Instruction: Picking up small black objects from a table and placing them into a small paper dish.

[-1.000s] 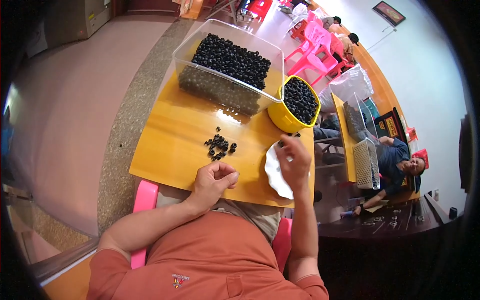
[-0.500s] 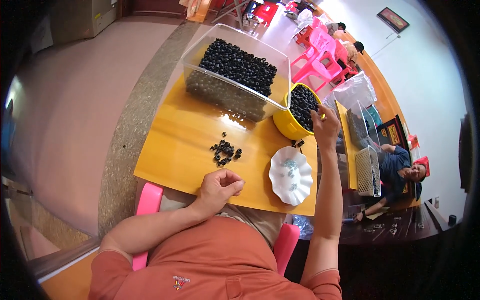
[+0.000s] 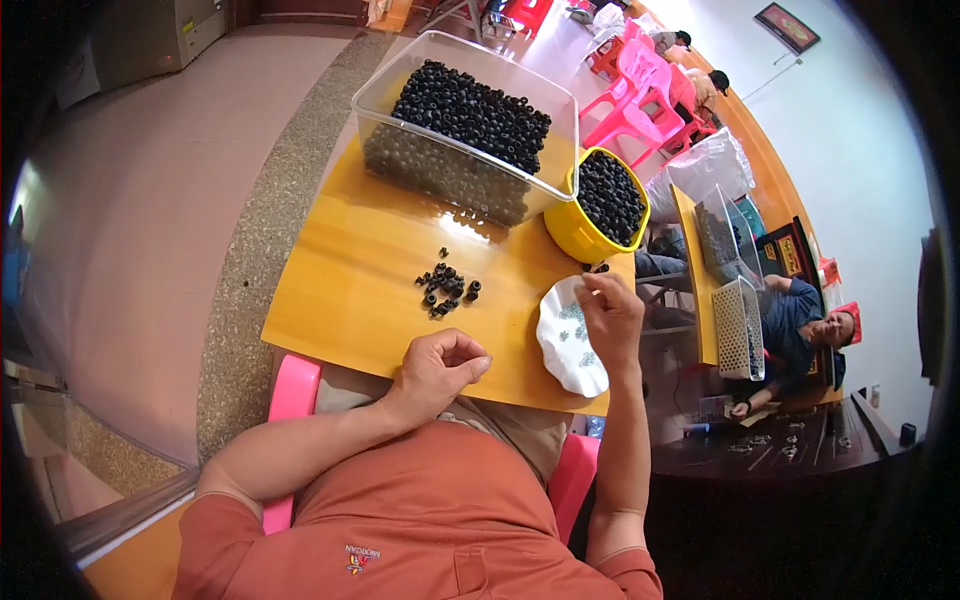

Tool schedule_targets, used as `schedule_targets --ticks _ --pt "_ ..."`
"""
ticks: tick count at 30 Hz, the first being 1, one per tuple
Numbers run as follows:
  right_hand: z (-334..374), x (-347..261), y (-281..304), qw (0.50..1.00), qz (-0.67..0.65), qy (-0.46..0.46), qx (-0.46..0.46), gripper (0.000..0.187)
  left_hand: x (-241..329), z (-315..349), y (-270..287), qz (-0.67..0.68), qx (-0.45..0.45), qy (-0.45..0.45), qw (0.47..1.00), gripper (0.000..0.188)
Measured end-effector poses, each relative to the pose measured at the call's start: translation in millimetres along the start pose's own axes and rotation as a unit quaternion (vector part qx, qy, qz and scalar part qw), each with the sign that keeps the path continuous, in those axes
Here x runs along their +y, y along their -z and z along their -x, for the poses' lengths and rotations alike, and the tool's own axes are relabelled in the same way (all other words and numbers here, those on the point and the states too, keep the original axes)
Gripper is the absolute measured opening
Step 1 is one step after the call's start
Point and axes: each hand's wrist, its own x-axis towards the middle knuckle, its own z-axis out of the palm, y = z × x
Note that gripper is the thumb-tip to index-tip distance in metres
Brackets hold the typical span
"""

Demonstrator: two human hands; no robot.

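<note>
My left hand (image 3: 438,372) rests at the table's near edge. Its fingers are curled with thumb and forefinger together, and anything between them is hidden. My right hand (image 3: 614,318) hangs over the right side of a white scalloped dish (image 3: 552,345), fingertips pinched; I cannot make out what they hold. Small pale blue-green pieces (image 3: 571,325) lie in the dish. Beyond my left hand sits a loose group of small black ring-like parts (image 3: 447,290). Farther back stand a yellow tub (image 3: 577,236) full of black parts and a large clear bin (image 3: 540,188) holding many more.
Some black pieces (image 3: 596,268) lie between tub and dish. The orange-yellow table (image 3: 340,300) ends just before my lap. To the right, another person (image 3: 800,325) sits near a white perforated basket (image 3: 738,330) and a dark table (image 3: 720,470). Pink chairs (image 3: 645,90) stand behind.
My right hand has moved from the yellow tub's right rim nearer to me, over the dish. My left hand stays about where it was, and the view has shifted slightly.
</note>
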Motion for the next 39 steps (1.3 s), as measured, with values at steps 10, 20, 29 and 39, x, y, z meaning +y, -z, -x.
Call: schedule_targets --ticks 10,20,29,39 --pt "12.8 -45.3 -49.8 0.992 0.028 0.013 -0.126 0.018 0.9 5.6 -2.4 -0.105 -0.058 -0.02 0.993 0.007" --pt "5.7 -42.5 -80.7 0.973 0.072 0.082 -0.202 0.022 8.2 7.8 -4.8 -0.156 -0.052 -0.025 0.986 0.009" --pt "8.9 -41.6 -87.9 0.971 0.081 0.086 -0.21 0.02 10.0 6.7 -4.5 -0.159 -0.056 -0.03 0.985 0.01" --pt "6.8 -43.3 -90.0 0.974 0.105 0.053 -0.191 0.025 11.5 7.0 -5.3 -0.16 -0.055 -0.026 0.985 0.01"
